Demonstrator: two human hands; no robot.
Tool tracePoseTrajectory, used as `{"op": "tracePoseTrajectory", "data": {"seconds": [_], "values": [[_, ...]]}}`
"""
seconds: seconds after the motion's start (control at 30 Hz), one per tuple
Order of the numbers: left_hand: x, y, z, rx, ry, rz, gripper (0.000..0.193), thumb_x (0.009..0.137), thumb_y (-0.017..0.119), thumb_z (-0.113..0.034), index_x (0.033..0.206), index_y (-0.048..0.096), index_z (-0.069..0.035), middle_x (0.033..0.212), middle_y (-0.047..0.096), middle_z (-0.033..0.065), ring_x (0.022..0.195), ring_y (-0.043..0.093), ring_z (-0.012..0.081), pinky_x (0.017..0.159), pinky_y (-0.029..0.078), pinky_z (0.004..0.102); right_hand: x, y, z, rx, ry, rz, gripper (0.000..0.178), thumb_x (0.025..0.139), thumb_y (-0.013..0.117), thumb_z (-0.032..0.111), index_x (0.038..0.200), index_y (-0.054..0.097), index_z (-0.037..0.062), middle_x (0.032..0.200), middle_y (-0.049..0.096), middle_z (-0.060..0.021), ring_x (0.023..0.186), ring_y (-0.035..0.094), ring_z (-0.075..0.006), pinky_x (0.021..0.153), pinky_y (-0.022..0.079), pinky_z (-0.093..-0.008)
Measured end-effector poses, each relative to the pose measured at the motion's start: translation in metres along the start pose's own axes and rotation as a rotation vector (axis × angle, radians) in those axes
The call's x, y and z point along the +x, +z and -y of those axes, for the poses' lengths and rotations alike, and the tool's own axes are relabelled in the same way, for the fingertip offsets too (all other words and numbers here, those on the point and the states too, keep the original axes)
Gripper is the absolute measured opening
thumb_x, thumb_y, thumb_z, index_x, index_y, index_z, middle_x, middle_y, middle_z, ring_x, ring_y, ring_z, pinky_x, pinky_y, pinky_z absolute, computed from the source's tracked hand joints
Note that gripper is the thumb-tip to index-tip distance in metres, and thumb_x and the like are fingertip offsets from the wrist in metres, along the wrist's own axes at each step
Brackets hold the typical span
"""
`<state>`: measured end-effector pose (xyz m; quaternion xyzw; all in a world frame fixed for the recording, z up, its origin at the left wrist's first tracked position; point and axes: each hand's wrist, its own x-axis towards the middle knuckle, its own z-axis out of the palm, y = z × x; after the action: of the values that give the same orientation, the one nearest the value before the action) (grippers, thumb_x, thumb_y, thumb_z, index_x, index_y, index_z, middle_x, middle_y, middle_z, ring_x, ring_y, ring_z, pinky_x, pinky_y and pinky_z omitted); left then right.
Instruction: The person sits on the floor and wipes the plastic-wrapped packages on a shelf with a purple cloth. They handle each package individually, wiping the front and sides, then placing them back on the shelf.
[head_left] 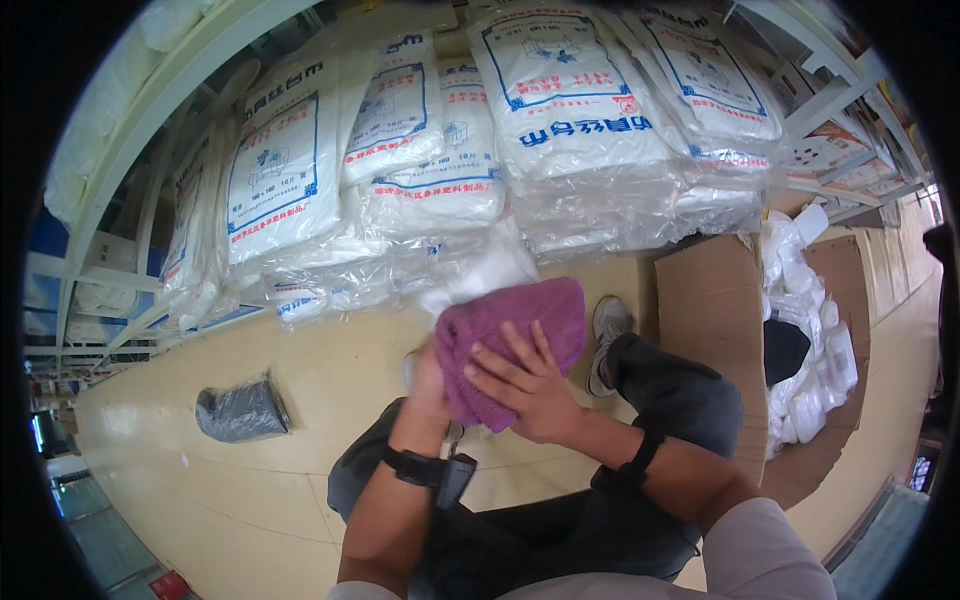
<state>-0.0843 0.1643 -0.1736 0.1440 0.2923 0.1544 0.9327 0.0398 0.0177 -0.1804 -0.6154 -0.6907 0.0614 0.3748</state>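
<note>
A folded purple cloth (480,340) is held up between my two hands, over the floor and between my knees. At its left edge my left hand (427,385) grips it; this hand is blurred and its fingers are hidden behind the cloth. My right hand (525,388) lies flat on the cloth's face with its fingers spread. Just behind the cloth's upper edge shows a blurred white plastic packet (495,262); whether it touches the cloth I cannot tell. Black bands circle both wrists, the left one carrying a dark boxy device.
Clear-wrapped white packets (560,90) with blue and red print fill the shelf ahead. An open cardboard box (710,330) at my right holds white plastic packets and something black. A dark bagged bundle (242,408) lies on the tan floor (200,490) at left.
</note>
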Motion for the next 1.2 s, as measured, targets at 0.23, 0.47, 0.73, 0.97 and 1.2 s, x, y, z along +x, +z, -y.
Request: {"op": "tracePoseTrajectory", "data": {"seconds": [0.23, 0.47, 0.73, 0.97, 1.2], "values": [[-0.006, 0.008, -0.035, -0.019, 0.155, 0.109, 0.065, 0.106, 0.044, -0.048, 0.148, 0.042, 0.002, 0.147, 0.052, 0.0189, 0.133, 0.053, 0.0335, 0.113, 0.041, 0.0473, 0.007, -0.005, -0.018, -0.022, -0.068, 0.105, 0.075, 0.075, 0.066, 0.009, 0.148, 0.049, 0.017, 0.16, 0.039, -0.005, 0.152, 0.027, -0.0323, 0.123, 0.015, -0.0595], [-0.022, 0.022, -0.039, -0.024, 0.207, 0.021, 0.066, 0.105, 0.046, -0.049, 0.148, 0.042, 0.001, 0.144, 0.054, 0.0189, 0.129, 0.056, 0.0339, 0.109, 0.046, 0.0472, 0.021, -0.013, -0.061, 1.077, 0.994, -0.434, 0.032, 0.104, 0.054, 0.014, 0.134, 0.056, 0.0005, 0.118, 0.064, -0.0014, 0.106, 0.055, -0.0105, 0.095, 0.044, -0.027], [-0.03, 0.043, -0.045, -0.116, 0.138, 0.052, 0.081, 0.099, 0.043, -0.067, 0.151, 0.04, -0.004, 0.144, 0.054, 0.0173, 0.129, 0.055, 0.0335, 0.108, 0.047, 0.0477, 0.033, -0.072, -0.009, 1.006, 0.758, -0.304, 0.051, 0.091, 0.077, 0.011, 0.135, 0.056, -0.003, 0.12, 0.065, -0.0051, 0.107, 0.058, -0.0121, 0.097, 0.047, -0.0303], [-0.028, 0.001, -0.018, 0.728, 0.194, 0.007, 0.074, 0.101, 0.056, -0.054, 0.15, 0.04, -0.001, 0.144, 0.054, 0.0134, 0.126, 0.056, 0.0246, 0.109, 0.044, 0.0394, 0.065, -0.109, -0.029, 0.602, 0.617, -0.843, 0.044, 0.088, 0.076, 0.001, 0.129, 0.06, -0.0055, 0.109, 0.066, -0.0029, 0.096, 0.057, -0.0102, 0.085, 0.048, -0.0263], [-0.004, 0.027, -0.006, 0.467, 0.333, -0.064, 0.059, 0.104, 0.057, -0.041, 0.146, 0.044, -0.002, 0.138, 0.057, 0.0094, 0.12, 0.057, 0.0181, 0.104, 0.046, 0.0357, 0.044, -0.077, -0.062, 0.149, 0.355, -1.136, 0.025, 0.098, 0.057, 0.007, 0.123, 0.06, 0.0006, 0.101, 0.064, -0.0107, 0.099, 0.059, -0.0196, 0.078, 0.046, -0.035]]}}
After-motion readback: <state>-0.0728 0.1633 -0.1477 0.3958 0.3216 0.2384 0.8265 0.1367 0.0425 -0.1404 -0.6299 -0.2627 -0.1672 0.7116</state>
